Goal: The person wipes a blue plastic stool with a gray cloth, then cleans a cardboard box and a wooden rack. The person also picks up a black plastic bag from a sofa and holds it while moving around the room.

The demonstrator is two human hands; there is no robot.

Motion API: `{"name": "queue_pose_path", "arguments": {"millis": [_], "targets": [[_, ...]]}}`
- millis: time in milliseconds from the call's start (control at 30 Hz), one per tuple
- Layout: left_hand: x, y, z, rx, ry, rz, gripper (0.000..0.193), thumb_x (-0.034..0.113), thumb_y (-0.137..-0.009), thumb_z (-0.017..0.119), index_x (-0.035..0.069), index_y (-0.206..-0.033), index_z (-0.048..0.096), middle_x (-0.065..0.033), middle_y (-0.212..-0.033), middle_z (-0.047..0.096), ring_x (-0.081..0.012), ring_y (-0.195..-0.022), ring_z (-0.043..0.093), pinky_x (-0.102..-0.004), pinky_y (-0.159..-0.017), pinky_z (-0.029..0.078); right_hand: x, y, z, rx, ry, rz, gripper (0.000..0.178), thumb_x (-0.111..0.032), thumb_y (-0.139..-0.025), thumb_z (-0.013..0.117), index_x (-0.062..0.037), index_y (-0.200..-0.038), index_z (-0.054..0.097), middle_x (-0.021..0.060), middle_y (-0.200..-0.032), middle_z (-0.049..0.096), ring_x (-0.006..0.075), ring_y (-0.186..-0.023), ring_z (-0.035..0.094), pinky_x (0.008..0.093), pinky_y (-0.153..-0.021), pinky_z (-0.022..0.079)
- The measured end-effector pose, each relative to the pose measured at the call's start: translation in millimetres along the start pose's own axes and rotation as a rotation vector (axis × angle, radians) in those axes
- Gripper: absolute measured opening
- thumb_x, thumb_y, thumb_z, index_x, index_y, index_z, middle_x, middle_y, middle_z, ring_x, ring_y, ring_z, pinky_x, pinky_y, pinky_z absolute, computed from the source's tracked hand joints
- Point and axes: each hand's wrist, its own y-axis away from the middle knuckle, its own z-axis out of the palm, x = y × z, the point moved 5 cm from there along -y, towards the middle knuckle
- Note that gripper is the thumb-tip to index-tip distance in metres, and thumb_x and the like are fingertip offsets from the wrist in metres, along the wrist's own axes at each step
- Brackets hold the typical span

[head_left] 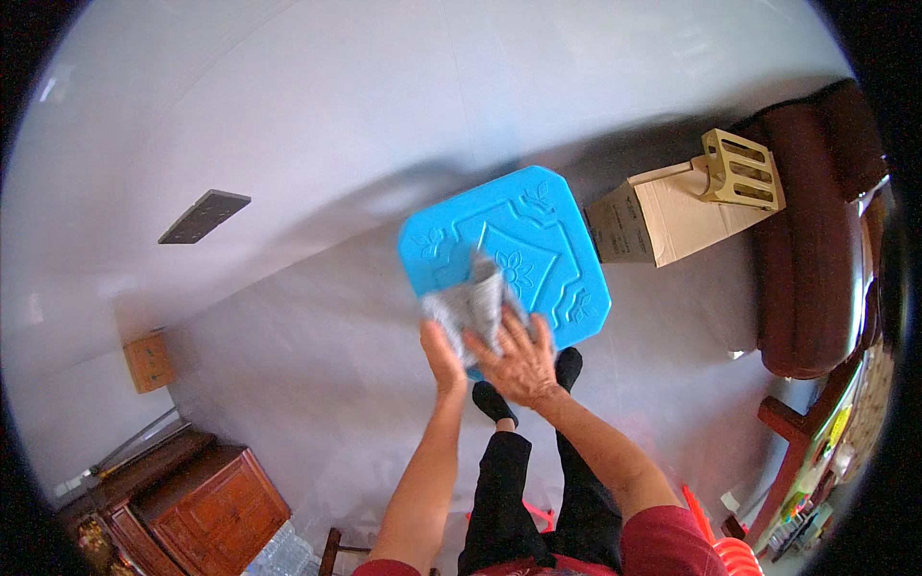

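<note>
A blue plastic table [557,293] stands in front of me, its square top cut off at the corners and moulded with a flower and leaf relief. Over its near left part is a crumpled grey cloth [471,298], partly smeared by motion. My left hand [444,357] grips the cloth's left side, its fingers mostly hidden by the fabric. From the right, my right hand [521,365] holds the same cloth, with its fingers laid across the folds. Whether the cloth touches the tabletop is hard to make out.
Beyond the table's right side is a cardboard box [691,211] with a tan slatted plastic piece [741,171] on it, beside a dark brown sofa [807,240]. A wooden cabinet [211,509] stands at lower left. My feet in black socks [495,403] are close to the table's near edge.
</note>
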Motion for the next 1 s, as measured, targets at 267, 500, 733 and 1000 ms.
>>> {"name": "queue_pose_path", "arguments": {"millis": [267,500,733,1000], "targets": [[18.5,7.1,-17.9,-0.325,0.416,-0.297,0.074,0.064,-0.089,0.031,0.015,-0.143,0.019,-0.0116,-0.143,0.028,-0.0292,-0.129,0.030,-0.0436,-0.104,0.028,-4.1,-88.0,0.9,0.136,0.120,-0.214,0.044,-0.038,-0.077,0.060,-0.0261,-0.120,0.056,0.0070,-0.134,0.042,0.0239,-0.127,0.035,0.0492,-0.097,0.031],[52.4,35.6,34.8,0.020,-0.870,0.788,0.074,0.043,-0.084,0.057,0.008,-0.141,0.024,-0.0227,-0.142,0.021,-0.0412,-0.132,0.019,-0.0581,-0.104,0.017,90.6,-24.5,-33.4,0.285,0.227,0.408,0.060,-0.034,-0.079,0.061,-0.0174,-0.134,0.042,0.0140,-0.135,0.040,0.0280,-0.130,0.032,0.0519,-0.101,0.024],[52.3,43.5,76.9,-0.261,-1.351,0.980,0.092,0.046,-0.079,0.061,0.001,-0.143,0.013,-0.0284,-0.145,0.005,-0.0454,-0.135,0.005,-0.0664,-0.102,0.004,124.0,4.6,-53.6,0.206,0.022,0.244,0.056,-0.028,-0.079,0.062,-0.0163,-0.131,0.045,0.0120,-0.134,0.041,0.0277,-0.130,0.032,0.0480,-0.095,0.032],[50.7,46.2,78.8,-0.238,-1.428,1.104,0.089,0.049,-0.083,0.052,-0.001,-0.143,0.011,-0.0278,-0.146,0.005,-0.0456,-0.135,0.006,-0.0640,-0.103,0.007,188.3,-72.8,-49.6,0.397,-0.347,0.001,0.053,-0.030,-0.086,0.053,-0.0084,-0.132,0.039,0.0241,-0.121,0.044,0.0412,-0.120,0.040,0.0462,-0.092,0.041]]}}
